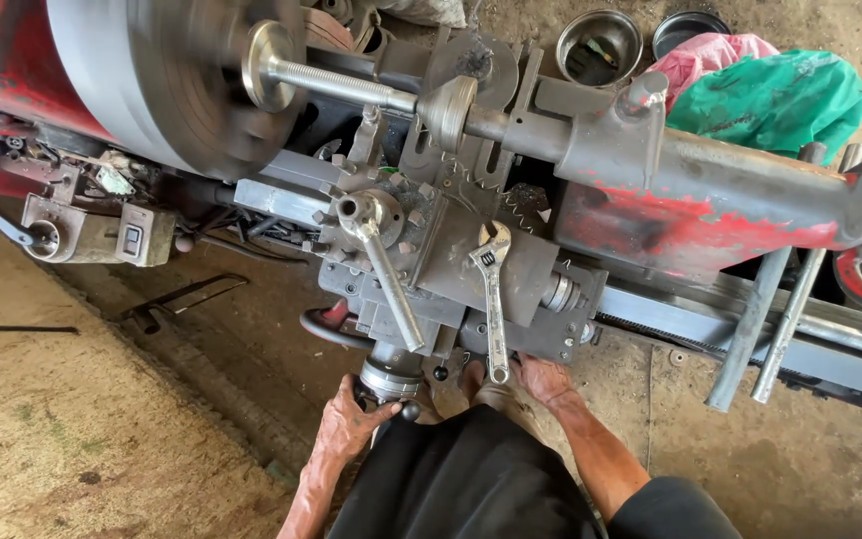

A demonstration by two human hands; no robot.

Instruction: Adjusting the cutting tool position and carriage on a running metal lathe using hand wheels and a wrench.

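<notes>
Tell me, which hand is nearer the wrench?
Right. The right hand sits just beside the wrench handle's lower end; the left hand is farther off, on the handwheel.

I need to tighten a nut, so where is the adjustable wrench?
In the head view, the adjustable wrench lies on the lathe carriage, right of the long tool-post handle, its end just above the right hand.

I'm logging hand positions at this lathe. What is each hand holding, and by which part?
The left hand closes on the small knob of the cross-slide handwheel. The right hand rests against the carriage edge, gripping nothing visible.
</notes>
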